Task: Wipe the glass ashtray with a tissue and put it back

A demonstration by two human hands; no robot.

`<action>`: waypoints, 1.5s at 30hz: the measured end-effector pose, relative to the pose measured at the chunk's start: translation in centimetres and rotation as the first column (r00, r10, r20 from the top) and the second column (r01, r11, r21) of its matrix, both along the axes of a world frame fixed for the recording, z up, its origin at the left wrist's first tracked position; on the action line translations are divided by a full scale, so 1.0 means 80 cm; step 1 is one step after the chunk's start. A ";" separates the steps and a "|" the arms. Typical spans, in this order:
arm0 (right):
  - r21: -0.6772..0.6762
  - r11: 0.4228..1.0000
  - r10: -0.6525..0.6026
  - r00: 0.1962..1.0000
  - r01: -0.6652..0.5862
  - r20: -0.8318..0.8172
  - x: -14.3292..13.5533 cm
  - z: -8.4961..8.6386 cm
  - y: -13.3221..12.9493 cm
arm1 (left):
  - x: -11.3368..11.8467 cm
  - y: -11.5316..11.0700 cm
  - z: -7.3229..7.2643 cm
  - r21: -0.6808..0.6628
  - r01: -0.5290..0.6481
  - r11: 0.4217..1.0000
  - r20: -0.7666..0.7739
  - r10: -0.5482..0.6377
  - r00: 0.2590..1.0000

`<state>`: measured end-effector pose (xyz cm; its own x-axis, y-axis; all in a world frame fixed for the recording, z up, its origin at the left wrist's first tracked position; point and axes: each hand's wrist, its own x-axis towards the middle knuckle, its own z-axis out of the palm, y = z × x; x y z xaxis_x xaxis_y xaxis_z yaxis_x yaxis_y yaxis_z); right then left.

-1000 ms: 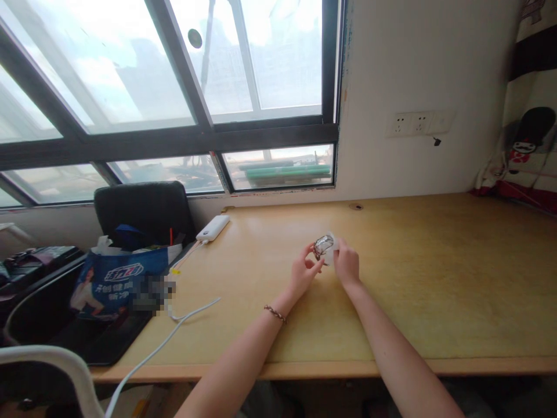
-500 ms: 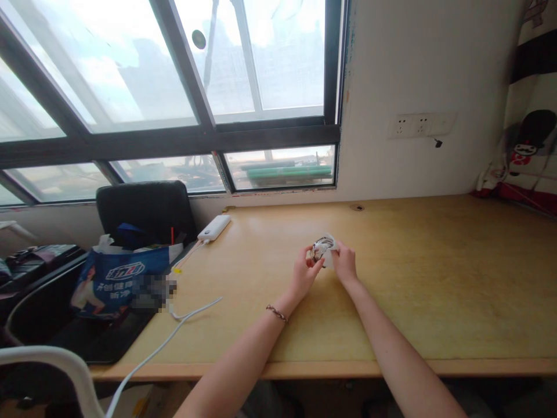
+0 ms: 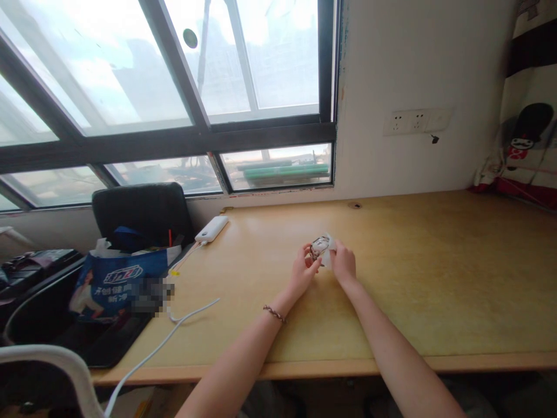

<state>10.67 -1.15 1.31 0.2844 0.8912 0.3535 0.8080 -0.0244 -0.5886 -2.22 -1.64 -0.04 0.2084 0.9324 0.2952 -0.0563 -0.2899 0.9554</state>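
My left hand [image 3: 303, 265] curls its fingers and thumb around a small rounded object [image 3: 319, 246], shiny whitish with dark edges. Its exact kind is too small to make out. From the right, my right hand [image 3: 343, 261] pinches a thin white sheet [image 3: 329, 259], like a tissue or wipe, which lies against the object's right side. Both hands are close together above the wooden table [image 3: 418, 278]. My fingers hide part of the object and of the sheet.
A white power bank [image 3: 212, 229] lies at the table's back left, with a cable plugged in. A white cable [image 3: 191, 314] crosses the left front. Beyond the left edge, a blue bag [image 3: 126, 273] rests on a black chair [image 3: 141, 212]. A wall socket [image 3: 408, 122] is behind the table.
The camera view has shifted slightly. My hands keep hold of the object and the white sheet, and the object appears turned a little between my fingers.
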 end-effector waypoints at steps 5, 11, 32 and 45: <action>0.048 0.998 0.028 1.000 -0.028 -0.003 0.001 -0.002 0.001 | -0.003 -0.002 0.005 -0.057 0.062 0.996 0.042 -0.060 0.997; -0.130 0.971 0.119 0.880 -0.199 -0.459 -0.006 -0.024 0.024 | -0.001 -0.001 0.005 -0.208 0.061 0.976 0.261 -0.004 0.965; 0.214 0.850 0.445 0.874 -0.481 0.196 -0.009 0.013 -0.012 | -0.009 0.008 0.001 -0.426 -0.001 0.905 0.303 0.144 0.942; 0.151 0.796 0.566 0.809 -0.586 0.156 -0.034 0.013 -0.018 | -0.013 0.014 -0.007 -0.325 -0.081 0.942 0.371 0.206 0.906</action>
<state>7.94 -2.56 2.39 -0.3057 0.7949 0.5240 0.6910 0.5639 -0.4523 -3.23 -0.51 -0.56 -0.0095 0.9995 0.0308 -0.4253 -0.0320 0.9045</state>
